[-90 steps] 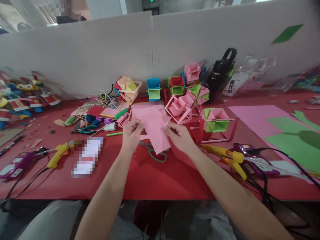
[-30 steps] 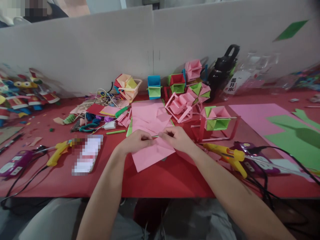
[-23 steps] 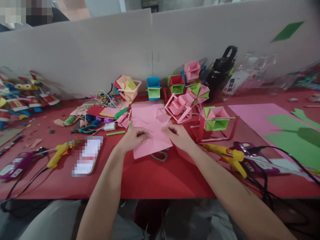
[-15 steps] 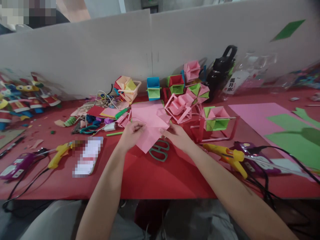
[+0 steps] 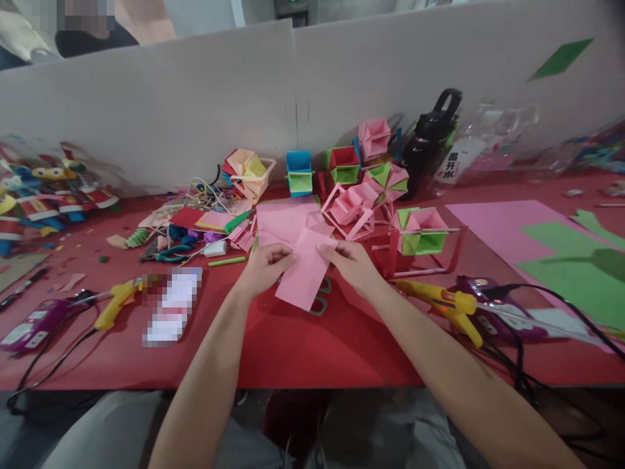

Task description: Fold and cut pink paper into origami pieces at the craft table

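Between my hands is a rectangular piece of pink paper (image 5: 306,270), tilted above the red table. My left hand (image 5: 266,264) pinches its left edge between thumb and fingers. Its right edge is gripped by my right hand (image 5: 351,262), thumb on top. Behind it lies a larger pink sheet (image 5: 283,218), partly covered by the held piece. The grey-green handles of a pair of scissors (image 5: 322,296) show under the paper; the rest of the scissors is hidden.
Several folded-paper models (image 5: 420,231) stand along the white partition (image 5: 195,111). Yellow glue guns (image 5: 116,305) with cords lie at both sides. A phone (image 5: 173,305) rests left of my arm. A black bottle (image 5: 430,143) stands at the back right, and green sheets (image 5: 576,273) lie at right.
The pink piece has turned from a diamond-like pose to a narrower slanted rectangle and shifted right. My left hand has moved slightly right, and the paper covers more of the scissors.
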`<state>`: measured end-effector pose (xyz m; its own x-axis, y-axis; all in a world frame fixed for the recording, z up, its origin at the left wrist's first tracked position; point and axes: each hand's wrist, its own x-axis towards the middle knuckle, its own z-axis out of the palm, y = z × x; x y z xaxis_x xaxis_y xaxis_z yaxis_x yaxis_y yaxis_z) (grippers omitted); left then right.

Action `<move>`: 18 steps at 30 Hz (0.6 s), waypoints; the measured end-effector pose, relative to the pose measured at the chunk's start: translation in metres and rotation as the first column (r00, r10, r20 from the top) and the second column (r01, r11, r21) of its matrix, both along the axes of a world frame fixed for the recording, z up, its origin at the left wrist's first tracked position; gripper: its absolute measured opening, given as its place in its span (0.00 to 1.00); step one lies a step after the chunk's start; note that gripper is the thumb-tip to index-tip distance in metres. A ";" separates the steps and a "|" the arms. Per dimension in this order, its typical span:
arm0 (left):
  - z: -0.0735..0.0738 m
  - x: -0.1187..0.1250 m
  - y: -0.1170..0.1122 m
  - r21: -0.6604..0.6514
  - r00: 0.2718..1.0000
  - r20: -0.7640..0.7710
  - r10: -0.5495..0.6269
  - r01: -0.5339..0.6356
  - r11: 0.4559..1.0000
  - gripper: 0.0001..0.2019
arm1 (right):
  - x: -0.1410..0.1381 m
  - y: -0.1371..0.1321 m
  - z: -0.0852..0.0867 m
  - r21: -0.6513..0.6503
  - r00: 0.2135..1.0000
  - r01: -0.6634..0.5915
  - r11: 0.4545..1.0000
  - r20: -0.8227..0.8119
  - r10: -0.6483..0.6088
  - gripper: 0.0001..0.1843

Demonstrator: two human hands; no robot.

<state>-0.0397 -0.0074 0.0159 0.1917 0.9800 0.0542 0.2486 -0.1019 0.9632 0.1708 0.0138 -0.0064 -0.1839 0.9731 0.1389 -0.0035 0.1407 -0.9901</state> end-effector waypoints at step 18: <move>0.001 0.012 -0.003 -0.124 0.980 0.199 0.015 0.010 0.992 0.19 | -0.001 -0.009 0.012 -0.083 0.975 -0.219 0.972 0.011 0.221 0.20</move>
<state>-0.0279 -0.0108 0.0168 0.1864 0.9820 -0.0306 0.0506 0.0215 0.9985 0.1696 0.0053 0.0059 -0.3967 0.9163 0.0553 -0.0055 0.0578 -0.9983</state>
